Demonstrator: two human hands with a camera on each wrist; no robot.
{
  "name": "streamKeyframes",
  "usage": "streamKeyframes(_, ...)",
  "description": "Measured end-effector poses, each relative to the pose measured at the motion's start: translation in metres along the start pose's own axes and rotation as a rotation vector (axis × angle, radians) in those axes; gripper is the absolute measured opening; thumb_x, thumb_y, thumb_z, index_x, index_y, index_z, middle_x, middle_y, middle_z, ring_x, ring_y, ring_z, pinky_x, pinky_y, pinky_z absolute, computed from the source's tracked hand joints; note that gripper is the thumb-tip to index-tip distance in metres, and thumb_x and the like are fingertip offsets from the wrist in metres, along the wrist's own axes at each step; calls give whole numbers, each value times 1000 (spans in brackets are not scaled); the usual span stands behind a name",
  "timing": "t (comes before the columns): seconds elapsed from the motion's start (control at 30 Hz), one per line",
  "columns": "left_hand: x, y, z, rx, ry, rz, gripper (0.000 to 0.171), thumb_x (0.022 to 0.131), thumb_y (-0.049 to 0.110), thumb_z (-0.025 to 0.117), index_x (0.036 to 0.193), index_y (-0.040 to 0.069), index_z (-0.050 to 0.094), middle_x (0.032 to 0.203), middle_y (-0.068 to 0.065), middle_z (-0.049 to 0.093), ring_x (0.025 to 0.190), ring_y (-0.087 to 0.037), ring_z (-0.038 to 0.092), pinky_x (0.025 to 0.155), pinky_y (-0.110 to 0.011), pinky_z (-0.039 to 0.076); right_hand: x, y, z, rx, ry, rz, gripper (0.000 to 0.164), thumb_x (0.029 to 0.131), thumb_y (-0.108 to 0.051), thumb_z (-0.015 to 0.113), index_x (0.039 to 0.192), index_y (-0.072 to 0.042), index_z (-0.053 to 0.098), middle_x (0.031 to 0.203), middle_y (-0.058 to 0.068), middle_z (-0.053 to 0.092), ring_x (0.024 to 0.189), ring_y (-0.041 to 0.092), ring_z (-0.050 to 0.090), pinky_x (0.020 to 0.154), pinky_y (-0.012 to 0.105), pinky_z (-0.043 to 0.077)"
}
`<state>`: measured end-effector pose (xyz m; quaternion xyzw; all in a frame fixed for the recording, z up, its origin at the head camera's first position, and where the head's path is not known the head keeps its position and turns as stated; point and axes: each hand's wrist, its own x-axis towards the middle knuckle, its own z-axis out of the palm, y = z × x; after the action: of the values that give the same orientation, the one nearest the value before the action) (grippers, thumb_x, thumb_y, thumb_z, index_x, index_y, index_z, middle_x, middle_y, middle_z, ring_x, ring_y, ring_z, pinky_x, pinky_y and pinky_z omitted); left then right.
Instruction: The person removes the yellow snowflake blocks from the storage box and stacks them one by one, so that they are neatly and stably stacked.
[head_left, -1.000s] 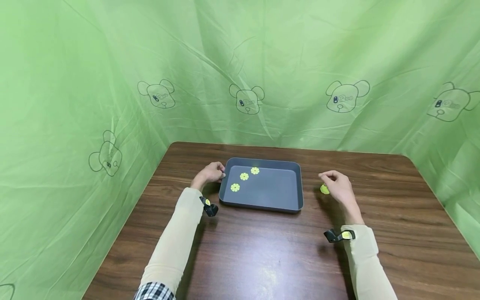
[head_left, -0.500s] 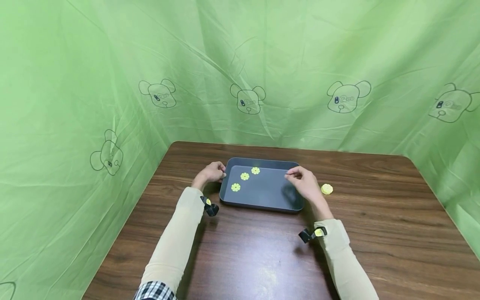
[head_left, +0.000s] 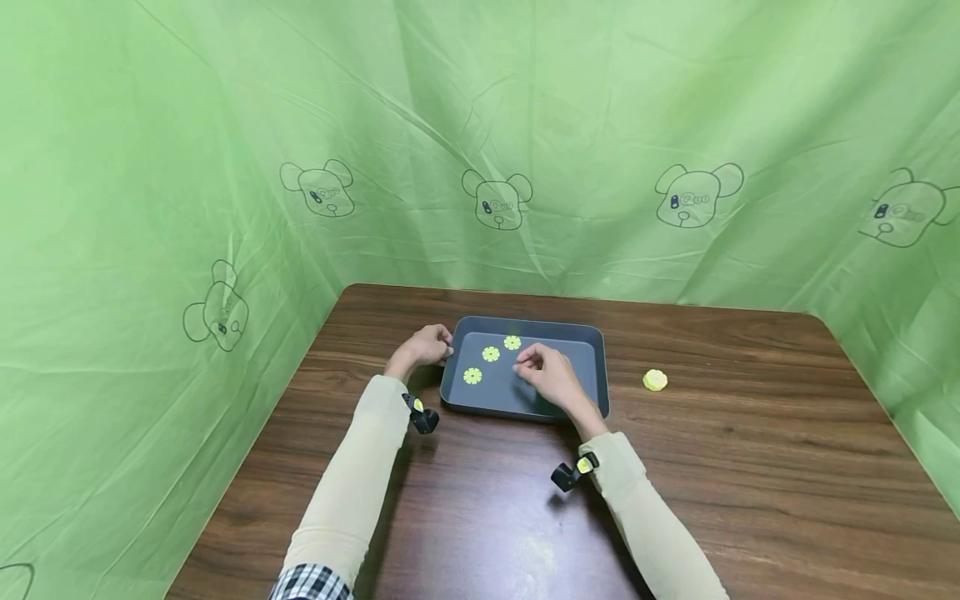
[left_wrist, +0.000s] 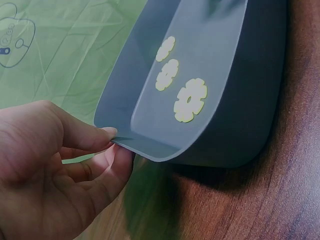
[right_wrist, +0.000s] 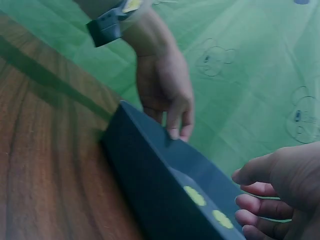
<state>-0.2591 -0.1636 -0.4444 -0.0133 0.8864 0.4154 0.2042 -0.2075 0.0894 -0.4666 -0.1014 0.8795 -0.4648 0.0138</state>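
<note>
A dark grey baking tray (head_left: 525, 412) lies on the table, with several centimetres of wall around it. On its floor, three flat yellow flower-shaped pieces (head_left: 491, 354) form a slanted row at the left. My left hand (left_wrist: 65, 160) pinches the rim at the tray's left end between thumb and fingers. Over the middle of the tray hovers my right hand (head_left: 551, 375), fingers bent and thumb close to the index finger. No piece shows at its fingertips (right_wrist: 242, 176); I cannot tell whether they hold one. A small stack of the same yellow pieces (head_left: 655, 380) sits right of the tray.
The brown wooden table (head_left: 750, 467) extends around the tray, with a glossy reflection near the front. Green cloth (head_left: 585, 108) printed with bear heads hangs behind and at the sides. A black camera (head_left: 573, 473) is strapped to the right wrist.
My right hand has moved left from the yellow stack, over the tray's right wall, to above the tray's middle. The left hand has stayed at the rim, and the tray has not moved.
</note>
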Motion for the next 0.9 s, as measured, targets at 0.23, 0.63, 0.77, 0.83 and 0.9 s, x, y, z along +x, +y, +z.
streamKeyframes(0.23, -1, 1, 0, -1, 5, 10, 22, 91, -1, 55, 111, -8, 51, 99, -12, 52, 78, -19, 59, 75, -29, 57, 7, -4, 22, 6, -32, -7, 16, 83, -16, 73, 94, -7, 66, 84, 3, 68, 74, 12, 59, 69, 25, 48)
streamKeyframes(0.63, -1, 1, -1, -5, -5, -7, 27, 92, 0, 54, 117, -9, 50, 101, -13, 52, 83, -20, 58, 77, -30, 57, 19, -14, 50, -89, -101, -5, 17, 81, -17, 75, 93, -9, 66, 82, -1, 65, 76, 12, 58, 75, 29, 49)
streamKeyframes(0.77, -2, 2, -1, -20, -8, -8, 27, 91, 0, 54, 117, -9, 51, 101, -13, 53, 88, -24, 61, 79, -32, 57, 24, -16, 56, -151, -115, -32, 18, 82, -18, 75, 94, -8, 66, 85, 2, 66, 80, 15, 59, 77, 32, 49)
streamKeyframes(0.83, -2, 2, -1, -29, -10, -5, 28, 90, -1, 54, 116, -9, 50, 101, -14, 53, 90, -27, 62, 80, -34, 57, 27, -17, 59, -193, -118, -50, 19, 82, -19, 74, 95, -9, 66, 88, 3, 66, 83, 16, 59, 78, 33, 49)
streamKeyframes(0.9, -2, 2, -1, -31, -11, -4, 27, 90, -2, 54, 116, -10, 50, 102, -14, 53, 90, -27, 62, 81, -35, 57, 28, -18, 62, -238, -119, -66, 20, 82, -19, 74, 96, -9, 65, 90, 4, 65, 86, 18, 59, 79, 34, 49)
